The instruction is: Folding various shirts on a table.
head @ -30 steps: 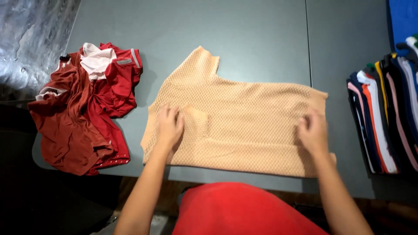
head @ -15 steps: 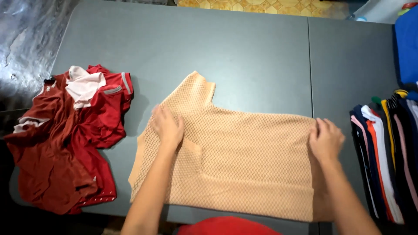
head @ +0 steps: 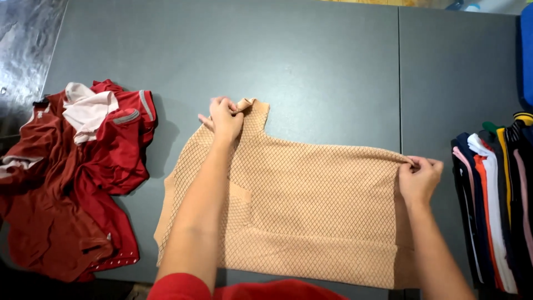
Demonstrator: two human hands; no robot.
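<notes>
The peach knit sweater (head: 311,205) is lying flat on the grey table (head: 311,61), spread sideways, and both hands are pinching its far edge. The risk I am seeing is at that edge: the knit is loose and stretchy, and each hand is holding only a small bite of fabric. If one hand is lifting or pulling sooner than the other, the cloth is likely to skew, and the folded layer near the sweater's middle could be sliding out of line. A pinch this shallow could also be letting go, dropping a corner back in a wrinkle. The near hem is hanging close to the table's front edge, so a tug toward the person might be dragging part of the sweater off.

The left hand (head: 224,118) is sitting at the sweater's far left corner, by the neck band, its fingers (head: 233,111) closed together on the ribbed collar, with the forearm lying across the sweater's left half. The right hand (head: 419,178) is at the sweater's far right corner, fingers clamped on the hem edge, thumb on top, the rest of the fabric stretching taut between the two grips.

Left of the sweater, well apart from it, a heap of red garments (head: 72,183) is lying crumpled with a pale pink piece on top. Right of the sweater, just beyond the right hand, a row of folded clothes (head: 491,205) is standing in coloured stripes.
</notes>
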